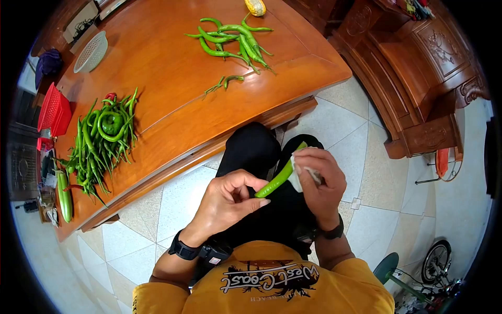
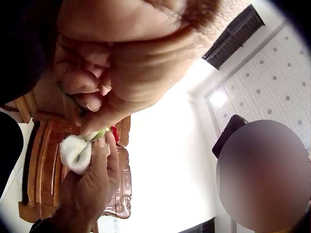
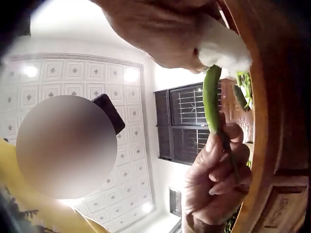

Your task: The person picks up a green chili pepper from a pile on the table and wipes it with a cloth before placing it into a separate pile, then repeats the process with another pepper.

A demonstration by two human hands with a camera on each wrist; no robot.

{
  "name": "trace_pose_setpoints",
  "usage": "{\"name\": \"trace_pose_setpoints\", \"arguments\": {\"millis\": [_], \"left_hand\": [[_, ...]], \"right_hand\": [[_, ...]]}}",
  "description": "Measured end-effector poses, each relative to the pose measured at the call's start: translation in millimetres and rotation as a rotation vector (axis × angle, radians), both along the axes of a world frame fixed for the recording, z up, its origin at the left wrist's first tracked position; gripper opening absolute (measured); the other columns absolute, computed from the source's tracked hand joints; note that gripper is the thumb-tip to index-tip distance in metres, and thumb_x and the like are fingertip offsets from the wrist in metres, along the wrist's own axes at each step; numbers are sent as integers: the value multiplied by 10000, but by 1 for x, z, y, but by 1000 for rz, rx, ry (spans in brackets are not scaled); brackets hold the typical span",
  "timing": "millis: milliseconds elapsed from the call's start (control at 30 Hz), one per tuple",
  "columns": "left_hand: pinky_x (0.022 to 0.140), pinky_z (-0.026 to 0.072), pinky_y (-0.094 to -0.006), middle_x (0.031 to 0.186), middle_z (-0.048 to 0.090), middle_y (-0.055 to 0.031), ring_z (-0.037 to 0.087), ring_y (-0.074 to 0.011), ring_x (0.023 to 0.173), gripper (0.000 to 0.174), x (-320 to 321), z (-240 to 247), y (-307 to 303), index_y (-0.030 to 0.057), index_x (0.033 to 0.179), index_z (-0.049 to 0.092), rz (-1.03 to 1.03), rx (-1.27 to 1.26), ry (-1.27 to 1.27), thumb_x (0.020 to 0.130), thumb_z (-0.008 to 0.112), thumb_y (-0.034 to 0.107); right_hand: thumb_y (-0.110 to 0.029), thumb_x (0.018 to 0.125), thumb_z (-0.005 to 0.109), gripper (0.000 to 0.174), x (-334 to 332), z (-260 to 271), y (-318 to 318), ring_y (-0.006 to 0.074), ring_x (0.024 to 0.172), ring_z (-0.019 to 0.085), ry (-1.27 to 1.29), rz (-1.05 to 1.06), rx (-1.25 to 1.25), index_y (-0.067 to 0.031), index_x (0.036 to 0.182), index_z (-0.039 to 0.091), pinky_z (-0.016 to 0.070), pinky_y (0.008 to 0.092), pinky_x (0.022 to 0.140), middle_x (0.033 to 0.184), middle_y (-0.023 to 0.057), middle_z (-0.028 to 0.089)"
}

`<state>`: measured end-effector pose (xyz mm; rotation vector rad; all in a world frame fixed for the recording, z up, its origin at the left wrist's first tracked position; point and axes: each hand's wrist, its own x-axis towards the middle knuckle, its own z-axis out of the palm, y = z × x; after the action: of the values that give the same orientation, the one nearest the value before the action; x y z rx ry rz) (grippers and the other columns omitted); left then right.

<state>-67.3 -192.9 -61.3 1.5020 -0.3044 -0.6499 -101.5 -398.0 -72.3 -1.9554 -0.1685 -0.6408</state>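
Note:
Over the lap, a long green chili pepper lies between both hands. My left hand pinches its stem end between thumb and fingers; the thin stem trails past the fingers in the right wrist view. My right hand holds a folded white cloth round the pepper's other half, whose tip pokes out beyond the fingers. From the right wrist, the cloth covers the pepper's upper part, while its bare green middle shows between the hands. The left wrist view shows the cloth bunched and fluffy.
On the wooden table lie a big heap of green peppers, a smaller pepper pile and a few little ones. A white basket, red basket and long green vegetable line the left side.

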Motion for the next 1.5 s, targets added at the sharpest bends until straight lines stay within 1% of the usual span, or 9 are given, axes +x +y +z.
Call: {"name": "trace_pose_setpoints", "arguments": {"millis": [100, 200, 333, 567, 900, 1100, 1200, 1267, 1500], "left_hand": [[523, 323, -170, 890, 605, -1, 403, -3, 562, 271, 0, -2, 0, 25, 978, 692, -4, -5, -43, 735, 736, -87], [481, 314, -178, 815, 596, 7, 400, -6, 496, 242, 2, -7, -2, 53, 940, 696, 31, -2, -138, 731, 734, -62], [536, 339, -179, 878, 606, -19, 401, -14, 555, 281, 3, 1, -1, 35, 944, 704, 52, 103, -184, 709, 716, -118], [527, 353, -180, 892, 607, -25, 411, -17, 553, 257, 1, 1, -3, 39, 929, 707, 65, 177, -310, 728, 690, -119], [462, 402, -230, 835, 600, -64, 507, -87, 518, 210, 1, 0, -11, 12, 907, 691, 190, 265, -615, 729, 685, -100], [449, 374, -211, 783, 600, -51, 485, -54, 502, 176, -2, 1, -11, 9, 913, 696, 182, 240, -493, 749, 718, -50], [476, 348, -165, 858, 622, -30, 461, -6, 557, 224, -2, -1, -7, -24, 989, 672, 138, 179, -359, 772, 712, -62], [456, 364, -177, 819, 632, -29, 476, -9, 534, 265, -2, -6, -9, -10, 1039, 661, 168, 94, -300, 781, 709, -43], [450, 432, -160, 834, 651, -41, 514, -12, 538, 416, -2, 0, -12, -23, 1256, 533, 115, -60, 81, 856, 650, -14]], "right_hand": [[62, 775, 615, 179, 1, -2, -1, 267, 892, 649, -12, -5, 25, 0, 939, 649, 521, 318, 772, 995, 144, 654], [72, 772, 614, 184, -1, 1, 5, 258, 883, 649, -15, 84, 39, 1, 938, 653, 519, 310, 768, 991, 139, 652], [63, 780, 616, 167, -1, 2, 8, 243, 866, 650, -2, 160, 44, 4, 931, 655, 518, 308, 756, 990, 135, 656], [75, 783, 604, 182, 5, -6, -8, 210, 869, 645, 6, -70, 23, 7, 943, 657, 511, 282, 735, 994, 138, 656], [71, 760, 603, 165, -6, -2, 26, 247, 868, 651, 77, 181, 82, 3, 904, 650, 515, 319, 777, 967, 139, 656], [69, 761, 614, 168, 3, -3, 11, 233, 871, 650, 8, 73, 18, -2, 910, 646, 513, 307, 766, 961, 139, 656], [70, 777, 615, 163, 5, -6, 3, 216, 871, 646, 13, -39, -1, -7, 917, 647, 503, 293, 761, 965, 131, 656], [71, 780, 616, 162, 5, -6, 1, 212, 873, 644, 5, -66, -16, -7, 918, 648, 500, 291, 761, 971, 130, 655], [77, 756, 625, 192, -1, -7, 26, 262, 896, 640, -7, 108, 38, 8, 933, 649, 511, 321, 791, 994, 123, 646]]}}
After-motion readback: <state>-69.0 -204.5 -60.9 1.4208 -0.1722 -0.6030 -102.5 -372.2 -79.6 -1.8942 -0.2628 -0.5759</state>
